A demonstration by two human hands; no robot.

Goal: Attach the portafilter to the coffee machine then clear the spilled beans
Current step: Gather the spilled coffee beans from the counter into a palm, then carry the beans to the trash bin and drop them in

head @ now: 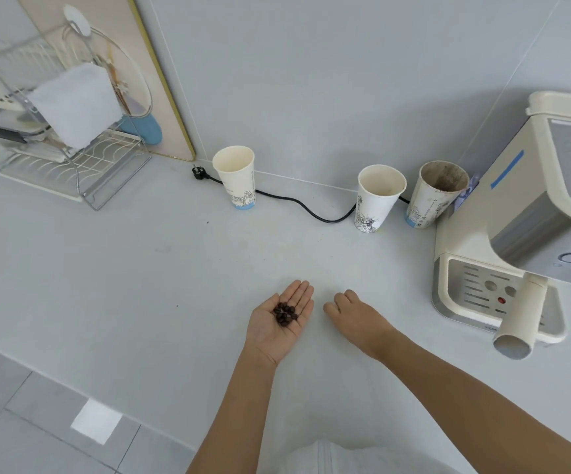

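Note:
My left hand (279, 321) lies palm up over the white counter (140, 285), cupping a small heap of dark coffee beans (286, 313). My right hand (354, 318) rests palm down just to its right, fingers curled onto the counter, holding nothing that I can see. The cream coffee machine (503, 234) stands at the right edge. The portafilter's cream handle (520, 319) sticks out from under its head, over the drip tray (475, 295).
Three paper cups stand along the back wall: one (236, 176) at centre, one (378, 196) further right, and a stained one (434, 193) beside the machine. A black power cord (297, 203) runs behind them. A wire dish rack (61, 131) with a white cloth sits far left.

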